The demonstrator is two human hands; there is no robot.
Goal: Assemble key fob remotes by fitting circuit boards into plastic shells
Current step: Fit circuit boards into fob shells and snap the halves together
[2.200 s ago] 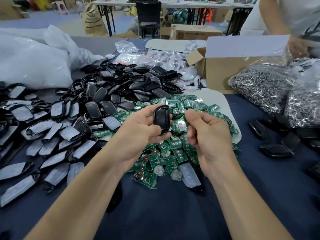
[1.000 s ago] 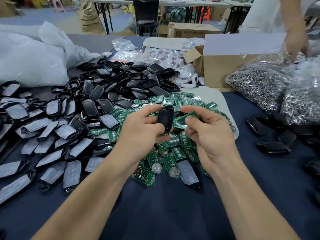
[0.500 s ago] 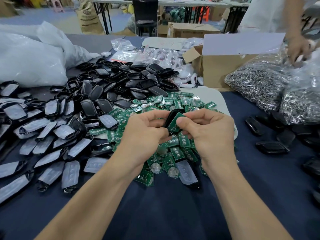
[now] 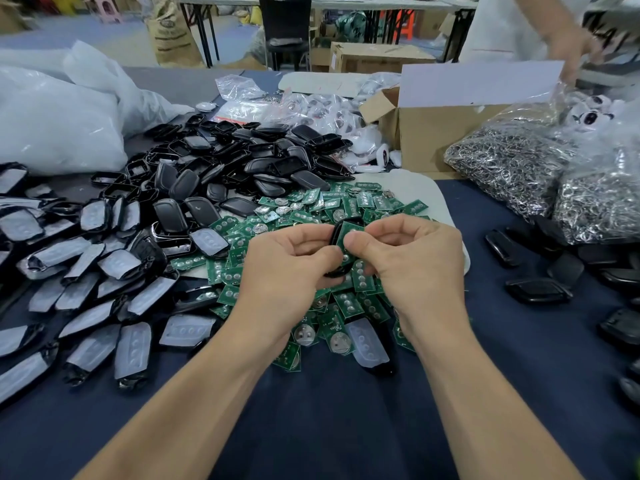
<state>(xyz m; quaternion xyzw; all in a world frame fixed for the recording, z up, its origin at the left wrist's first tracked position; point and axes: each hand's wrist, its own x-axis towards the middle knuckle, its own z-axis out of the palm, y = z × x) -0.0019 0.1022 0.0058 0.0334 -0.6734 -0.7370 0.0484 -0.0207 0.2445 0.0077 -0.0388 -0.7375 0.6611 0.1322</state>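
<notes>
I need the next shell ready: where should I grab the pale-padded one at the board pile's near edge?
Probably pinch the pale-padded shell across its long edges, near half, coming straight down: it lies flat, pad up, on the cloth, and green boards crowd its far end.

Legible text, labels, numbers: none found.

- Brown sack [image 4: 172, 32] on the floor beyond your counter [image 4: 311, 427]: a round dark stamp with printed lines below it, too blurred to read.
- Clear bag [image 4: 239, 110] at the far edge of the counter: carries a red-and-white label strip, but the characters are too small to make out.
- Green circuit boards [image 4: 360, 206] heaped in front of you: a few show faint pale markings, none resolvable.

You can log this moment with no readable brand or sign.
</notes>
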